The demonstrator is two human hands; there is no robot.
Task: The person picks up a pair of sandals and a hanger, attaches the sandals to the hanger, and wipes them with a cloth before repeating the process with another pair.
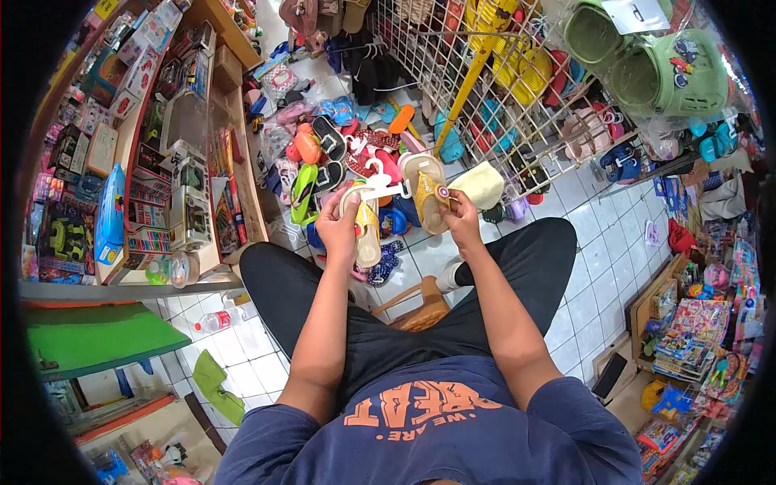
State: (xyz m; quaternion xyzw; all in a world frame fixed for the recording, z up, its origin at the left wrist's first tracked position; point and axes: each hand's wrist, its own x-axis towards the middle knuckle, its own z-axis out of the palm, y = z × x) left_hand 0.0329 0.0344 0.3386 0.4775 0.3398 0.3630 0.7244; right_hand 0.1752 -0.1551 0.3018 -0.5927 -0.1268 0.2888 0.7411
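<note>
In front of me a pair of beige and yellow sandals hangs on a white plastic hanger (pixel 378 191). My left hand (pixel 336 229) is closed on the left sandal (pixel 369 239), its thumb near the hanger's end. With fingers and thumb my right hand (pixel 462 218) grips the strap side of the right sandal (pixel 423 178), which has a round badge on its yellow strap. Just beyond the right hand is a pale yellow cloth or sheet (pixel 478 187). Below the left sandal, dark blue dotted footwear (pixel 386 263) lies on the floor.
A heap of mixed sandals and slippers (pixel 331 149) covers the tiles ahead. A white wire rack (pixel 517 121) with a yellow pole stands at the right, green clogs (pixel 679 77) hanging from it. Shelves of toys (pixel 153 153) line the left side. A bottle (pixel 218 321) lies on the floor.
</note>
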